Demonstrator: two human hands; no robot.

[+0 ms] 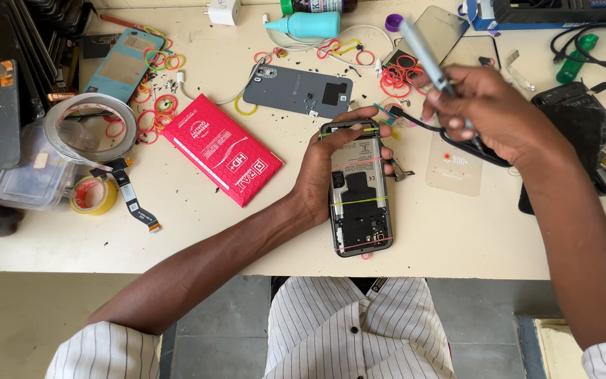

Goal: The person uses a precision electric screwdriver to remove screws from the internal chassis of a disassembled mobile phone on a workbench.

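Note:
An opened phone (360, 189) with its back cover off lies on the cream table (198, 231), several rubber bands stretched across its body. My left hand (320, 172) grips its left edge and top corner, holding it flat. My right hand (492, 116) hovers to the right and above the phone. It holds a grey pen-like tool (423, 55) that points up and left, along with a black cable (415, 121) whose plug end reaches toward the phone's top edge.
A grey phone back cover (296, 90) and a red padded pouch (220, 149) lie left of the phone. Tape rolls (92, 126), loose rubber bands (157, 105), a teal bottle (310, 24), a clear screen protector (455, 165) and a dark device (597, 147) crowd the table.

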